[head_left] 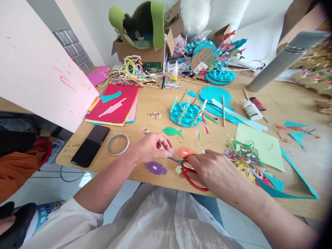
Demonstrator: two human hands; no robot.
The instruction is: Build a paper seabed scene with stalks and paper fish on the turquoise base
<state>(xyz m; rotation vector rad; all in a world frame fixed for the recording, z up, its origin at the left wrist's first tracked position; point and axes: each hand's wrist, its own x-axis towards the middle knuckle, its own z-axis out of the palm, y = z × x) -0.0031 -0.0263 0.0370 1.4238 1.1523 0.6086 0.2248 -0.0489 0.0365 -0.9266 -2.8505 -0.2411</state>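
In my right hand (pixel 204 166) is a pair of red-handled scissors (pixel 193 181), with the blades pointing left. My left hand (pixel 153 147) pinches at the blade tips; what its fingers hold is too small to make out. Under and beside the hands lie paper fish: a purple fish (pixel 159 168) and an orange fish (pixel 181 151), each with a small white square. A pale green piece (pixel 178 169) is partly covered by the scissors, and a pink piece (pixel 171 151) shows behind my left fingers. Farther back lies a green fish (pixel 171 131).
Left of my hands are a tape roll (pixel 118 144), a phone (pixel 90 145) and stacked coloured paper (pixel 114 107). Ahead stands a blue base (pixel 178 116) with twisted stems. Paper scraps (pixel 246 155) and a glue bottle (pixel 252 110) lie to the right. A grey post (pixel 275 65) rises behind.
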